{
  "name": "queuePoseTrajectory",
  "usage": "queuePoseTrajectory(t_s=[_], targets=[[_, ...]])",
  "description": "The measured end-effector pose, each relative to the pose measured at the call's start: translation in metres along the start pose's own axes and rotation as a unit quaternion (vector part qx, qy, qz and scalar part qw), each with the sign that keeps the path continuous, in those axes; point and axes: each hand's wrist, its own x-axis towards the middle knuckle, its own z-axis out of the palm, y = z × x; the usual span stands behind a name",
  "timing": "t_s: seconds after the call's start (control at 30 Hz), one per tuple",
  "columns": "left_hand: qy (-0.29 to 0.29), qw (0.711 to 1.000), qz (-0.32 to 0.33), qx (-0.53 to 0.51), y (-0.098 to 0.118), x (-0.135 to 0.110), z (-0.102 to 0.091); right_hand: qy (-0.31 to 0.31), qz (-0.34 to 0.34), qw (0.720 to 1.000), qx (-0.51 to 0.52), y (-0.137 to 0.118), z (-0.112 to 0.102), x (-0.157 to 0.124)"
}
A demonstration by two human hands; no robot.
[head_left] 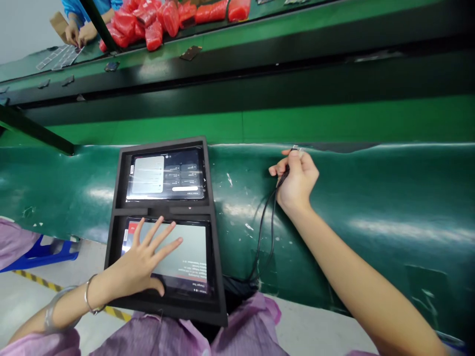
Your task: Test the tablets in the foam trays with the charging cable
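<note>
lower tablet screen (189, 252) | upside-down heading (199, 286): "Charger Test" | remaining on-screen text too small to read

Red bagged packs (152, 24) lie on a green conveyor belt (282, 22).

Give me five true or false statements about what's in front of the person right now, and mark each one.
1. The left hand rests on the lower tablet. True.
2. The upper tablet has a dark, switched-off screen. False: its screen is lit and shows a menu.
3. The right hand pinches a black cable. True.
4. The two tablets lie side by side. False: they lie one above the other in a black tray.
5. The red packages lie beside the right hand. False: they lie far off on a green belt, near a person in blue sleeves.
</note>
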Motion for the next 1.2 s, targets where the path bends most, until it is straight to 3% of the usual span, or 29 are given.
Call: queuePoseTrajectory(t_s=[0.13,0.2,0.37,0.53,0.7,0.9,1.0,1.2], targets=[[0.099,0.989,-0.108,0.004,-0.012,0.006,-0.007,0.0,-0.001,1.0,-0.004,0.001,0.0,0.0],[0.114,0.984,-0.134,-0.002,-0.018,0.008,-0.01,-0.001,-0.002,1.0,-0.004,0.001,0.0,-0.001],[0.063,0.991,-0.118,0.007,-0.012,0.011,-0.013,-0.002,-0.004,1.0,-0.001,0.0,0.001,0.0],[0.056,0.982,-0.176,0.035,0.0,0.016,-0.006,-0.002,-0.003,1.0,-0.002,-0.001,0.002,0.0],[0.034,0.98,-0.193,0.026,-0.005,0.025,-0.003,-0.005,-0.007,1.0,-0.01,-0.003,0.002,0.0],[0.002,0.982,-0.155,-0.11,-0.025,0.032,-0.022,-0.006,0.003,1.0,-0.022,-0.006,0.001,0.002],[-0.006,0.961,-0.149,-0.234,-0.032,0.028,-0.033,-0.006,0.019,1.0,-0.008,-0.011,0.002,0.001],[0.058,0.915,-0.188,-0.352,-0.041,0.033,-0.041,-0.088,0.163,0.982,0.021,-0.024,0.013,-0.013]])
